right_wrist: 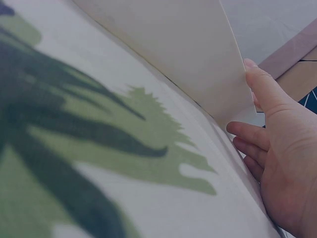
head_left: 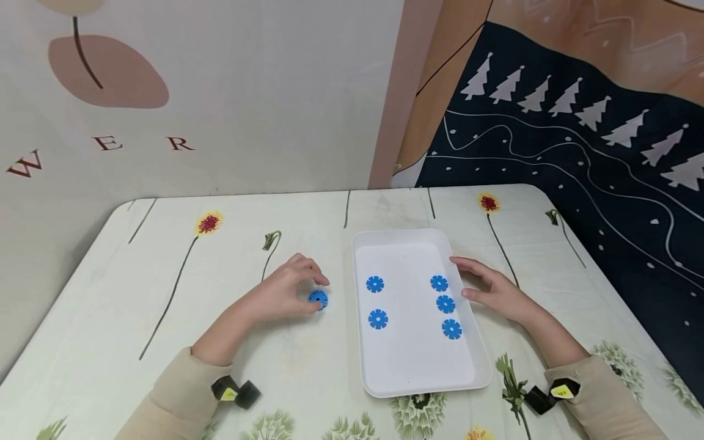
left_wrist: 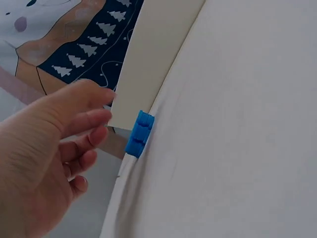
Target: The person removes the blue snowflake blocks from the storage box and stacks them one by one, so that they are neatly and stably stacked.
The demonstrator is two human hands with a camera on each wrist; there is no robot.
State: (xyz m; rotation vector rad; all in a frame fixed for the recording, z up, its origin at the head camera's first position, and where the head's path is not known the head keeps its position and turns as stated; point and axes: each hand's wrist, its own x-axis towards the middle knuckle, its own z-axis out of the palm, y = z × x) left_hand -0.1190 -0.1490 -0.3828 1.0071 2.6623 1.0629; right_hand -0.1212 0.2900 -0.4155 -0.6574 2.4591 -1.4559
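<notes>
While the left grip (head_left: 282,291) arches over the surface (head_left: 299,366) with thumb and fingers spread, the blue notched piece (head_left: 320,296) lies within that arch, left of the white tray (head_left: 409,360), and we see no pinch on it. From the head view the thumb overlaps its near edge, whereas the left wrist view shows a gap, so we cannot tell whether they touch. Our main worry is a one-sided push: were the thumb to press before the fingers met the far edge, the piece could skid toward the tray or tip. Its side looks thick and ridged, perhaps several discs together, though we cannot count them; if so, a pinch too high might lift only the top and leave the rest. The notches could also let a fingertip slip, or catch the cloth (head_left: 231,281) and drag up a fold. At the tray's right rim sits the right grip (head_left: 497,296), fingers loose and apart, clasping nothing that we can make out. A nudge there could, we judge, shift the tray and set its discs sliding: the two left discs (head_left: 379,284) have room between them, but the three right discs (head_left: 442,304) lie close together near the wall and might bunch or overlap.
</notes>
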